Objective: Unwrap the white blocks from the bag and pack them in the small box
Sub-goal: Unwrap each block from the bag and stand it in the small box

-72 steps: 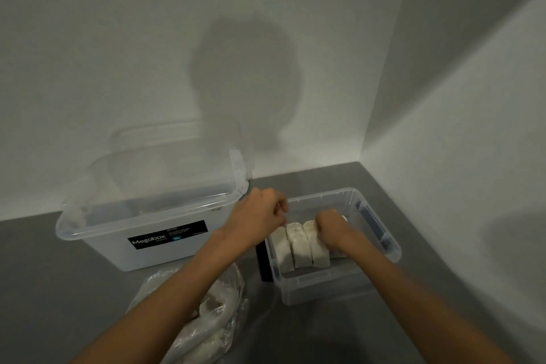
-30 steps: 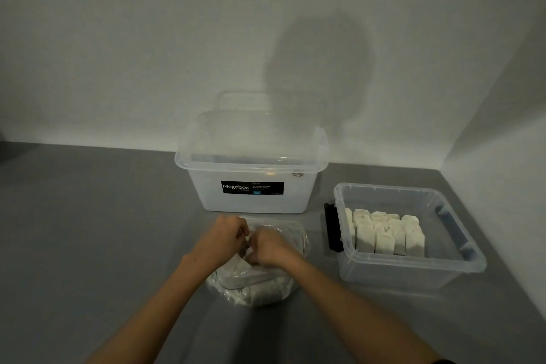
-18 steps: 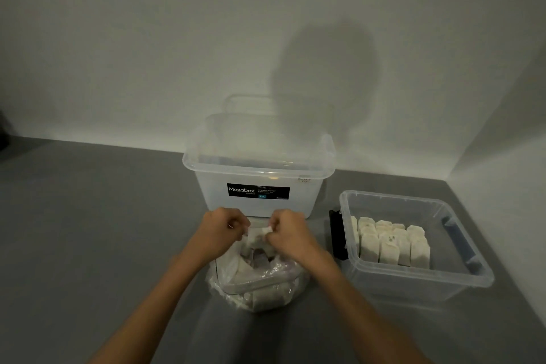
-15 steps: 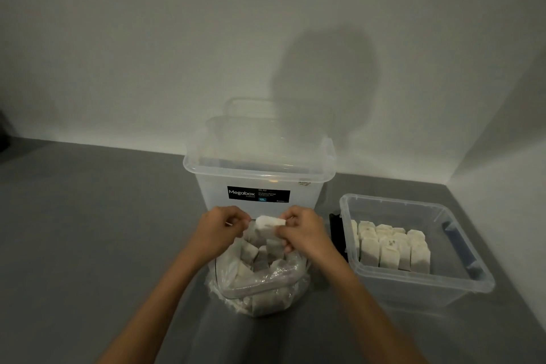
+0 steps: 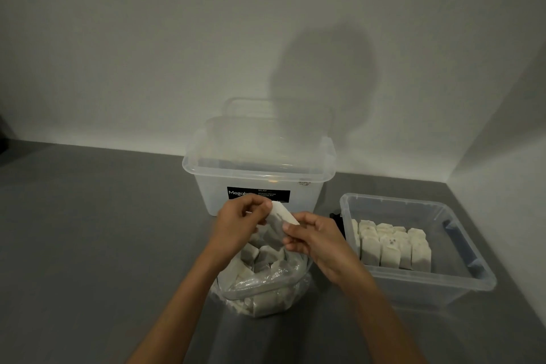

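A clear plastic bag (image 5: pixel 263 289) full of several white blocks sits on the grey table in front of me. Above its mouth both hands hold one white block (image 5: pixel 282 214). My left hand (image 5: pixel 239 223) pinches its upper left end, and my right hand (image 5: pixel 314 238) pinches its lower right end. To the right stands the small clear box (image 5: pixel 461 278) with several white blocks (image 5: pixel 390 245) packed upright in rows along its left side.
A large clear lidded box (image 5: pixel 260 174) with a black label stands just behind the bag. A dark object (image 5: pixel 336 220) lies between the bag and the small box. White walls close the back and right; grey tabletop stretches to the left.
My hands left the small box and went to the bag. They have lifted one block out of the bag's mouth and hold it between them, now tilted.
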`<state>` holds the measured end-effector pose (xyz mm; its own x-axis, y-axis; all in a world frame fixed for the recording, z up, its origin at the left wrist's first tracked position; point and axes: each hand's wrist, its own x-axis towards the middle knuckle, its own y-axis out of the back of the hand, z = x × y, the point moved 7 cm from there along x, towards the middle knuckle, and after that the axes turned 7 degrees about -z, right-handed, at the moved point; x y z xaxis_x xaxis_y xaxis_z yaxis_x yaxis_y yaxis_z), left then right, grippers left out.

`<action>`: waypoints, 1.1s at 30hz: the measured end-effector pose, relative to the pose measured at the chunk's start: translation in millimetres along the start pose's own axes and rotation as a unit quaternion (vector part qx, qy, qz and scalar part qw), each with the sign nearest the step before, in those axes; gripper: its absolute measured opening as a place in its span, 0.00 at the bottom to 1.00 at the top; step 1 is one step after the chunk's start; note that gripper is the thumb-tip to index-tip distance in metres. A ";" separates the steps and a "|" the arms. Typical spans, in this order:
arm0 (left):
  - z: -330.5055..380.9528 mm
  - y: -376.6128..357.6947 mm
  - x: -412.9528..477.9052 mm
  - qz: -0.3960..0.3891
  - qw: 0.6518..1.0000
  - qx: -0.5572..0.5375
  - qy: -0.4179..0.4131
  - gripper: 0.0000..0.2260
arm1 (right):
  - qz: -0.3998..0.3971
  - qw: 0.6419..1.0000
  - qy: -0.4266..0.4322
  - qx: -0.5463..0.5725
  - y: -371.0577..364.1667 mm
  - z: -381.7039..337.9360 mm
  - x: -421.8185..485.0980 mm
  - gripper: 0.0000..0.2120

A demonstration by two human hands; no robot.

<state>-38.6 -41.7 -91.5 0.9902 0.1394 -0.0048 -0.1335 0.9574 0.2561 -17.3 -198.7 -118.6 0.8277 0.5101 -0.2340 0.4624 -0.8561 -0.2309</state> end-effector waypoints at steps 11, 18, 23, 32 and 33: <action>16.7 39.8 -1.5 0.089 0.979 0.170 -0.066 0.04 | 0.032 0.999 0.008 0.016 15.8 4.4 -6.1 0.06; 13.0 28.6 -1.1 0.023 0.972 0.224 -0.070 0.13 | 0.033 0.999 0.017 -0.035 18.5 -9.6 -5.8 0.07; 20.6 2.6 0.7 -0.084 0.976 0.190 -0.065 0.02 | 0.010 0.990 0.047 -0.130 17.2 -30.8 -1.9 0.04; 20.7 -16.6 3.6 -0.193 0.981 0.037 -0.002 0.05 | -0.057 0.956 0.104 -0.270 20.8 -75.2 -10.6 0.15; 20.0 -18.4 4.3 -0.210 0.977 0.019 0.010 0.06 | -0.066 0.949 0.119 -0.286 20.7 -82.0 -12.9 0.15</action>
<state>-31.1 -63.7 -76.9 0.9563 -0.2591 -0.1359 0.2869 0.9211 0.2631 7.7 -229.8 -42.9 0.7678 0.6407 -0.0036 0.6072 -0.7260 0.3229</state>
